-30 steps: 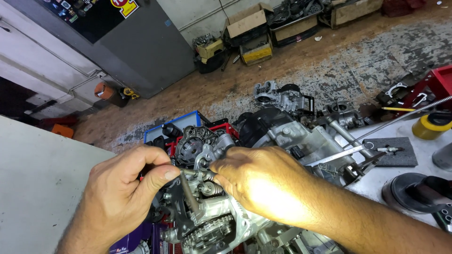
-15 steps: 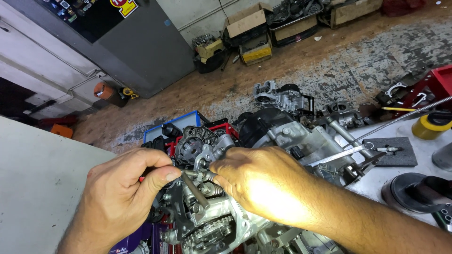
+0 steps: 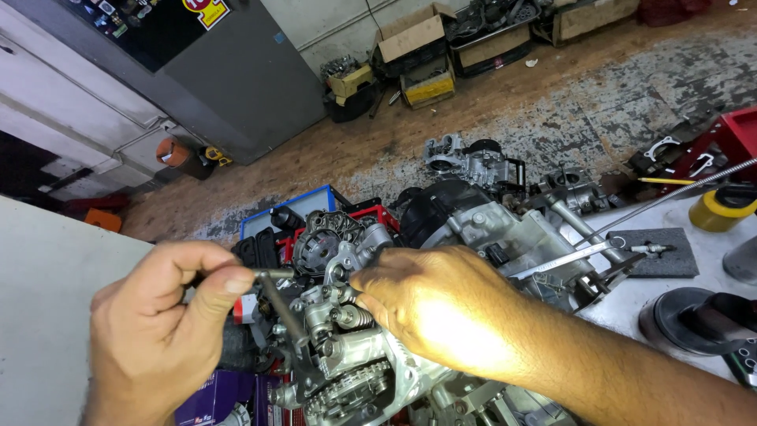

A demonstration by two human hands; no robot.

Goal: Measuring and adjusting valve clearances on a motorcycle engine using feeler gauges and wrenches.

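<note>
**Hands at the engine head**

Left hand (image 3: 154, 331) pinches the short arm of a hex key (image 3: 277, 304), fingers closed around it; its long arm angles down into the engine (image 3: 371, 363). Right hand (image 3: 438, 312) rests on the valve gear, its grip hidden. Engine sits at the bench's (image 3: 47, 315) near edge.

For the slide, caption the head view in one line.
Left hand pinches a metal key over an engine on the bench while the right hand rests on it.
</note>
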